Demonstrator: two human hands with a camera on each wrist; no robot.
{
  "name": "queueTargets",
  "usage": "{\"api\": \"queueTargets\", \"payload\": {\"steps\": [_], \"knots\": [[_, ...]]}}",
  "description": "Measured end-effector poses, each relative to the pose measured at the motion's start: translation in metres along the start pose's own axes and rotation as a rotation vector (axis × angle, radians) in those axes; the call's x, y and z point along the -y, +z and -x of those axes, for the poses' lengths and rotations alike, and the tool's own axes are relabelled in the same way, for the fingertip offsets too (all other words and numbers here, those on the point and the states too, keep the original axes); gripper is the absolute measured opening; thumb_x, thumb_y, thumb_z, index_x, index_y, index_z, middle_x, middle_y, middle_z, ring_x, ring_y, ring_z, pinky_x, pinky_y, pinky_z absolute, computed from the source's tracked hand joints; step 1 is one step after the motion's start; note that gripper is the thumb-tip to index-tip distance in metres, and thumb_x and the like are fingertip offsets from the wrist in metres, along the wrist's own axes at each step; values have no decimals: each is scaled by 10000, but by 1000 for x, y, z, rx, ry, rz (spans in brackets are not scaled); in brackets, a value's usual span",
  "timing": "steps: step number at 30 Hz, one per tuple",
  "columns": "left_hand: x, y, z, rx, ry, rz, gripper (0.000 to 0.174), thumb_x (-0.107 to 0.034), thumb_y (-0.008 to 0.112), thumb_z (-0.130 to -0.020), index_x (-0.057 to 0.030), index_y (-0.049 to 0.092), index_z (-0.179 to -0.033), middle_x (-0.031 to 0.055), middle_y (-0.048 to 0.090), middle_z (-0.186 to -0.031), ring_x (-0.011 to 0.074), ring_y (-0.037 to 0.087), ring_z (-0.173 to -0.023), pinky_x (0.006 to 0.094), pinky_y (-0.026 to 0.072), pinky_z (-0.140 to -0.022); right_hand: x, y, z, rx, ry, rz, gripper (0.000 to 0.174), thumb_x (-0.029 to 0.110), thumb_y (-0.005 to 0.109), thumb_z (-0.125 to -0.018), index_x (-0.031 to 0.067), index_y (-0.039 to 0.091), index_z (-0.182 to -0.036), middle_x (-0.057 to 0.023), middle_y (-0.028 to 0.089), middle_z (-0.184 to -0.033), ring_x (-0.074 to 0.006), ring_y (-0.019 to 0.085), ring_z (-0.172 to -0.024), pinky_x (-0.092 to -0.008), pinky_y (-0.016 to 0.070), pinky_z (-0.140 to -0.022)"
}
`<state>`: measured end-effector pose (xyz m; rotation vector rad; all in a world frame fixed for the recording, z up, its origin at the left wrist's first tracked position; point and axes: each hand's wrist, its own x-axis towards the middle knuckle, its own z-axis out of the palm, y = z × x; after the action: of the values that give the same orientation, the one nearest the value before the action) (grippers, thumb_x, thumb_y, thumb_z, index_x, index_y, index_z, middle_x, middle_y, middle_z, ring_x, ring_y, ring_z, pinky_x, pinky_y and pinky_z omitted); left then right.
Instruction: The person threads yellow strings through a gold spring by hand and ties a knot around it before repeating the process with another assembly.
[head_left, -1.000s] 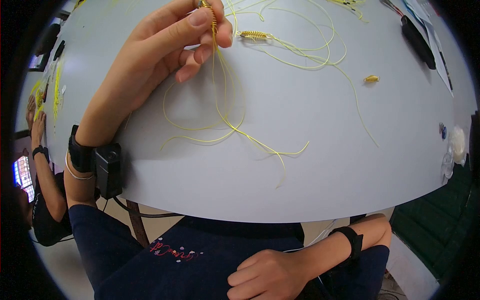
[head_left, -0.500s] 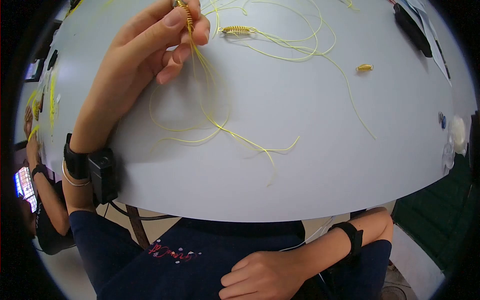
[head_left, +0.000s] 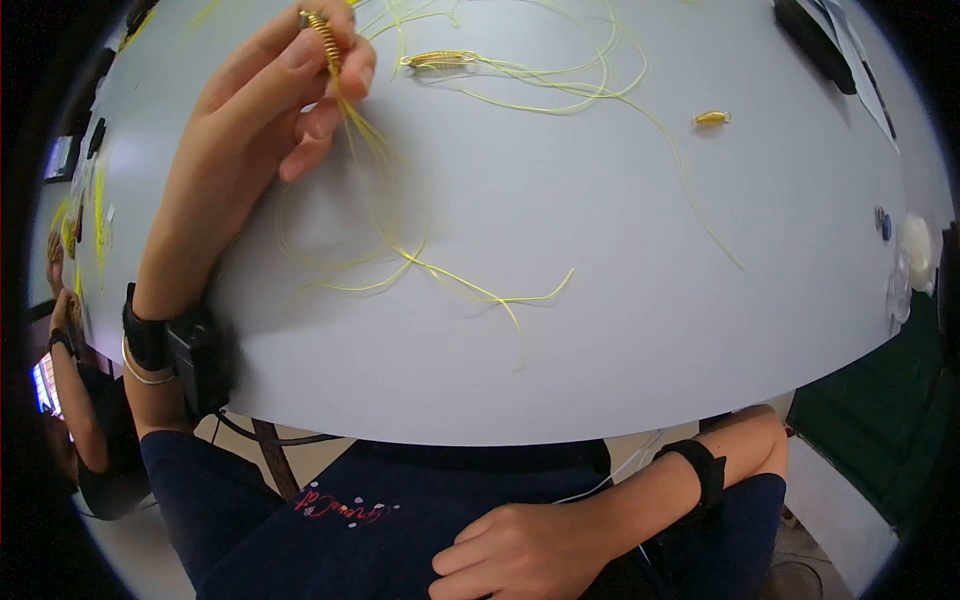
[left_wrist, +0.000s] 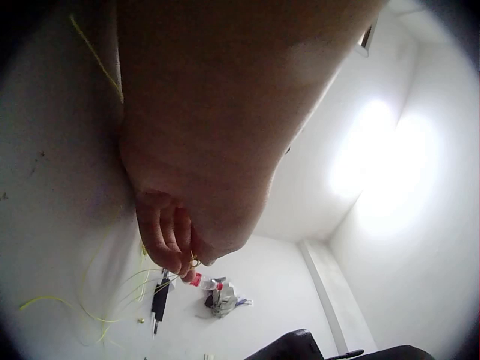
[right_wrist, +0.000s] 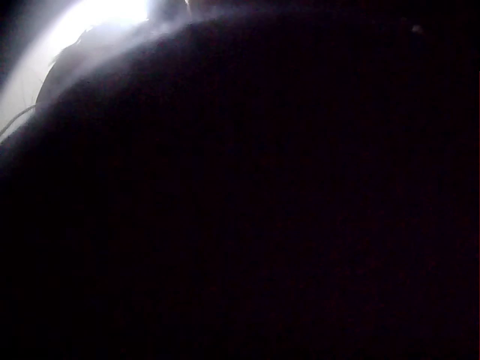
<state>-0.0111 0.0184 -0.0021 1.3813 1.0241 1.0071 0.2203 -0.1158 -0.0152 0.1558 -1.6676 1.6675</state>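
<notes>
Over the pale tabletop (head_left: pixel 680 340), your left hand (head_left: pixel 255 100) pinches the gold coil (head_left: pixel 327 42), long axis steeply slanted, well apart from your relaxed, idle right hand (head_left: pixel 525 548).

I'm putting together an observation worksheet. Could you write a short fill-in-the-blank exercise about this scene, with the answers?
1. The person's left hand holds a gold-coloured wire coil trailing thin threads coloured ____.
2. The person's bare hand seen over the dark blue clothing is the ____ one.
3. In the head view, the long gold-coloured coil on the table lies to the ____ of the short, threadless gold-coloured coil.

Missing words: yellow; right; left.
</notes>
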Motion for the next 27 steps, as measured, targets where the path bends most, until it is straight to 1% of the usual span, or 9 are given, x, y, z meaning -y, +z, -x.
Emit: {"api": "queueTargets", "payload": {"steps": [2, 6, 8, 11, 14, 18, 21, 23, 27], "knots": [[-3, 2, -1, -12, -23, -31, 219, -271, 378, -944, -52, 370, -957, -22, 405, -758, -18, 316, -523, 91, 270, -350, 3, -3, -2, 51, -4, 2, 102, 122, 566, -734, 69, 556, -821, -24, 393, -619, -152, 447, -530, -270, 344, -411], [-2, 0, -1, -19, -25, -11, 210, -257, 384, -943, -48, 366, -961, -25, 393, -747, -20, 315, -527, 83, 274, -346, 2, -1, 1, 20, -36, -3, 96, 135, 559, -744, 76, 554, -820, -23, 390, -622, -148, 448, -535, -267, 343, -413], [-3, -4, -2, 33, -23, 18, 223, -265, 401, -927, -55, 431, -994, 14, 485, -837, -17, 397, -574, 104, 314, -404, 3, -2, 3, 0, -45, 14, 101, 147, 555, -746, 77, 556, -819, -24, 400, -621, -149, 451, -533, -269, 341, -408], [-4, -1, -2, 2, -38, -20, 236, -277, 389, -930, -51, 412, -993, 4, 459, -813, -24, 380, -568, 98, 300, -391, 3, -1, 4, -17, -29, 19, 103, 145, 554, -740, 75, 557, -815, -28, 406, -614, -153, 453, -527, -271, 341, -403], [-4, -4, -3, 44, -23, -9, 235, -279, 386, -931, -52, 414, -985, 5, 463, -815, -27, 384, -579, 94, 299, -388, 2, -1, 5, 0, -17, 33, 108, 129, 545, -730, 65, 558, -816, -33, 421, -611, -160, 462, -527, -273, 349, -403], [-3, -5, -3, 51, -15, -8, 227, -272, 383, -933, -53, 413, -985, 5, 463, -811, -28, 383, -576, 94, 300, -386, 3, -6, 2, 25, -5, 26, 117, 112, 534, -719, 54, 557, -818, -37, 446, -623, -168, 473, -535, -276, 365, -411], [-3, -3, -2, 10, -10, -13, 222, -266, 380, -934, -53, 411, -987, 3, 466, -805, -29, 385, -564, 93, 302, -383, 2, -5, 3, 41, 15, -6, 139, 104, 526, -712, 47, 562, -834, -42, 468, -638, -175, 490, -549, -278, 385, -423], [-3, -5, -3, 30, -8, -40, 228, -266, 380, -934, -45, 405, -984, 5, 471, -805, -28, 384, -551, 90, 301, -380, -1, 1, 5, -31, 1, -27, 147, 100, 525, -725, 45, 566, -855, -46, 476, -655, -180, 500, -557, -276, 397, -431], [-2, -7, -3, 55, 6, -61, 225, -256, 368, -938, -38, 403, -982, 10, 474, -806, -26, 382, -543, 89, 300, -377, 3, -7, 3, 10, 2, 50, 143, 104, 526, -754, 45, 570, -876, -43, 480, -673, -169, 505, -559, -263, 398, -431]]}}
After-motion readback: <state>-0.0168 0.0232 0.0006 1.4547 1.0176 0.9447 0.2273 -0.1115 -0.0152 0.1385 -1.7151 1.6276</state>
